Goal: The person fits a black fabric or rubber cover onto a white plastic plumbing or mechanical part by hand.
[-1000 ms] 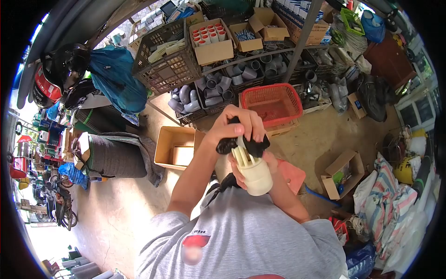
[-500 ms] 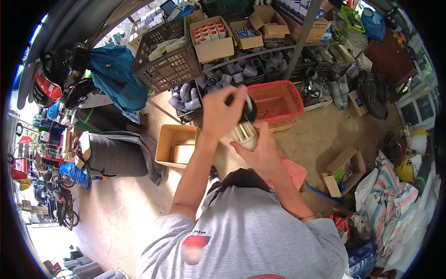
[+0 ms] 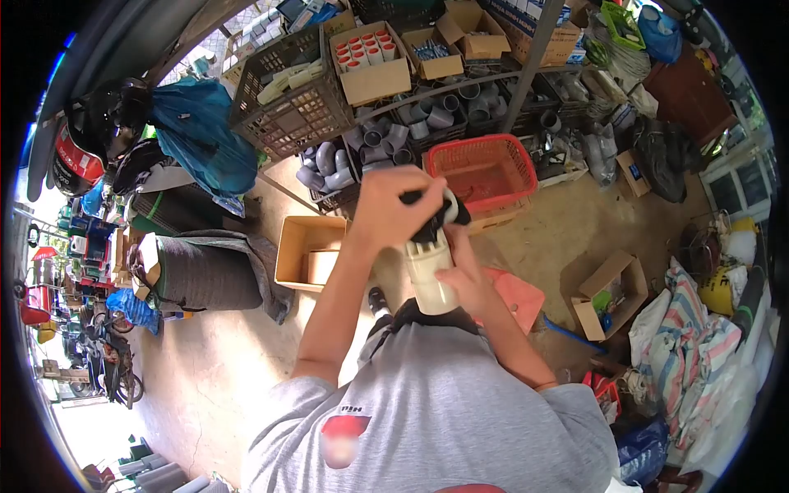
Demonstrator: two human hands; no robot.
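My left hand (image 3: 394, 207) is closed at the black top (image 3: 427, 226) of a cream cylinder, its fingers pinched around a black part there. The cream cylinder (image 3: 429, 275) has a smooth, round lower body, and slots or ribs show just under the black top. My right hand (image 3: 467, 275) is wrapped around the body from the right side, thumb across the front. The cylinder is held in front of my waist, slightly tilted. Its exact kind I cannot make out. Part of the black top is hidden behind my left fingers.
Ahead stand a red plastic basket (image 3: 526, 177), crates of grey pipe fittings (image 3: 374, 144) and a carton of red-capped tubes (image 3: 370, 78). An open carton (image 3: 283, 255) sits on the floor at left, another carton (image 3: 588, 316) at right. A rolled dark mat (image 3: 205, 275) lies at far left.
The cylinder has swung so that more of its cream body shows, its lower end closer to my waist. Both hands remain on it, my left hand slightly lower.
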